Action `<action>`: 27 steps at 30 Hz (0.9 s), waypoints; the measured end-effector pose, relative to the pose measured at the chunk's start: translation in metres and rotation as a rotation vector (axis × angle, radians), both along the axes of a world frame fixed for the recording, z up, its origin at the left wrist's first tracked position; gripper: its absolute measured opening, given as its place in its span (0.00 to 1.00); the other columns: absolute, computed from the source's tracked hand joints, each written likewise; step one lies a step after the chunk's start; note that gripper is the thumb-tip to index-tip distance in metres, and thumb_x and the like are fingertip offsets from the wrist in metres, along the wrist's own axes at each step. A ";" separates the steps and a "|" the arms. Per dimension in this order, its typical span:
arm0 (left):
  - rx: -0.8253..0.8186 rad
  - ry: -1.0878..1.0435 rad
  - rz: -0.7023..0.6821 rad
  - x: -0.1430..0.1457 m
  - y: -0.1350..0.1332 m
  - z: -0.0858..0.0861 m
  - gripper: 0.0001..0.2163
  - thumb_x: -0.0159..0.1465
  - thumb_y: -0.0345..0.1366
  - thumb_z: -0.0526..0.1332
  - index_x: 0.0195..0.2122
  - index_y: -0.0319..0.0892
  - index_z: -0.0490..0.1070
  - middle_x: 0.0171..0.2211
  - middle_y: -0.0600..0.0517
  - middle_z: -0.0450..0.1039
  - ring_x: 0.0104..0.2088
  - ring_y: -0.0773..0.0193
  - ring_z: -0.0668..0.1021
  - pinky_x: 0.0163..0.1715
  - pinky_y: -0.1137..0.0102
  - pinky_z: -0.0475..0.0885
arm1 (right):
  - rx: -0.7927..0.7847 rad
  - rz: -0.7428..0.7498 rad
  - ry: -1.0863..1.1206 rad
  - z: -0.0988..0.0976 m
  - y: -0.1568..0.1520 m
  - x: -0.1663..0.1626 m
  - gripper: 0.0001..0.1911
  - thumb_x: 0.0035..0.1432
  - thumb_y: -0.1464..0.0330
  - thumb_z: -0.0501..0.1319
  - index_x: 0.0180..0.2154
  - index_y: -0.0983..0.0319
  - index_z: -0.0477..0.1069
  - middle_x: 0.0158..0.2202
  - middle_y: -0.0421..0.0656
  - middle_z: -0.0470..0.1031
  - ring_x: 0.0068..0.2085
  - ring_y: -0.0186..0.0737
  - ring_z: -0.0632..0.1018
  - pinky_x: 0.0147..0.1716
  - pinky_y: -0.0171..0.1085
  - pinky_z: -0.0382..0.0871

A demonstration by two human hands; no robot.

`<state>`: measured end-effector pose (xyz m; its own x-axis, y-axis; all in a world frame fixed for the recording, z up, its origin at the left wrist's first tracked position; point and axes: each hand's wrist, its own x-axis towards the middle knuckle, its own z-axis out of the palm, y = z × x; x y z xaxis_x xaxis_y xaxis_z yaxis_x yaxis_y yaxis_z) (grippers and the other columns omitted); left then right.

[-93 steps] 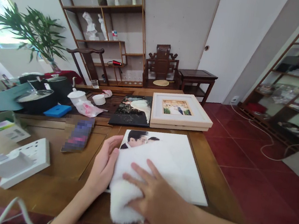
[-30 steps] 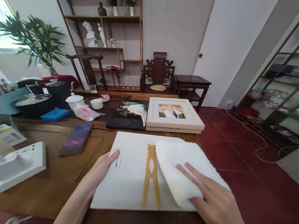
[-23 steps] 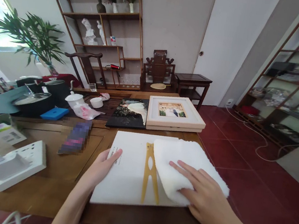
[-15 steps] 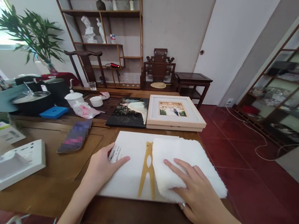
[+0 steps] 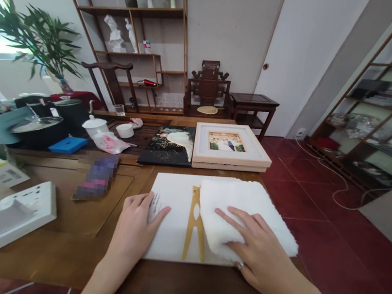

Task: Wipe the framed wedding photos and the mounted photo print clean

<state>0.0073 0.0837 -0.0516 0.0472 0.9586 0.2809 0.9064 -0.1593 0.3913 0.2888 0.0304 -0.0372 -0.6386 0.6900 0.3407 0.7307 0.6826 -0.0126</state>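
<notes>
A flat white board (image 5: 169, 241) with small dark print by its left edge lies before me. Its left edge is in my left hand (image 5: 136, 221), thumb over the top and fingers along the side. A thick fluffy white cloth (image 5: 261, 201) covers the board's right part and overhangs it. My right hand (image 5: 257, 254) lies on this cloth, its upper fingers spread and a ring showing near the lower edge; the lower fingers are partly hidden. Between the hands, against the cloth's left edge, is a flat yellow-gold piece (image 5: 193, 220) with an animal-like head and two long legs.
Beyond the board are a framed photo (image 5: 226, 164) and a dark picture panel (image 5: 151, 152). A white power strip (image 5: 40, 202), a blurred item (image 5: 97, 176), a blue box (image 5: 68, 144), a teapot (image 5: 96, 126) and pots occupy the left. The table edge (image 5: 167, 290) is close to me.
My left hand has shifted slightly along the board's left edge, with its fingers drawn closer together. The right hand, cloth and yellow piece look nearly unmoved. The view has turned slightly.
</notes>
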 end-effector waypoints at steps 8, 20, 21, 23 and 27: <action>-0.020 -0.099 -0.429 -0.016 0.000 -0.005 0.19 0.69 0.38 0.46 0.61 0.44 0.59 0.65 0.47 0.52 0.65 0.57 0.54 0.63 0.58 0.53 | 0.247 -0.069 0.208 0.015 0.027 0.022 0.15 0.45 0.83 0.51 0.31 0.64 0.71 0.54 0.59 0.67 0.58 0.58 0.64 0.53 0.59 0.60; 0.054 -0.011 -0.478 -0.015 0.001 -0.010 0.22 0.69 0.34 0.46 0.65 0.47 0.50 0.65 0.47 0.54 0.65 0.57 0.56 0.63 0.56 0.55 | -0.220 0.020 -0.041 0.015 0.051 -0.005 0.15 0.46 0.79 0.56 0.36 0.64 0.75 0.64 0.54 0.56 0.66 0.55 0.49 0.60 0.63 0.43; 0.064 -0.014 -0.478 -0.015 0.001 -0.010 0.22 0.69 0.33 0.46 0.65 0.47 0.50 0.65 0.47 0.54 0.65 0.57 0.56 0.63 0.56 0.55 | -0.227 0.027 -0.051 0.017 0.044 -0.006 0.15 0.46 0.79 0.57 0.36 0.63 0.75 0.63 0.53 0.57 0.66 0.56 0.50 0.60 0.63 0.44; 0.080 -0.023 -0.478 -0.014 0.000 -0.009 0.22 0.69 0.33 0.46 0.64 0.47 0.50 0.65 0.47 0.54 0.65 0.58 0.56 0.63 0.56 0.55 | -0.223 0.055 -0.063 0.020 0.024 -0.006 0.13 0.47 0.77 0.58 0.35 0.61 0.76 0.63 0.52 0.59 0.65 0.57 0.53 0.59 0.64 0.48; 0.060 -0.043 -0.461 -0.013 -0.002 -0.008 0.22 0.69 0.33 0.47 0.64 0.49 0.50 0.65 0.49 0.54 0.65 0.58 0.56 0.63 0.56 0.55 | -0.091 0.159 -0.111 0.021 -0.020 -0.003 0.12 0.50 0.71 0.60 0.38 0.57 0.76 0.59 0.45 0.66 0.59 0.54 0.66 0.55 0.54 0.65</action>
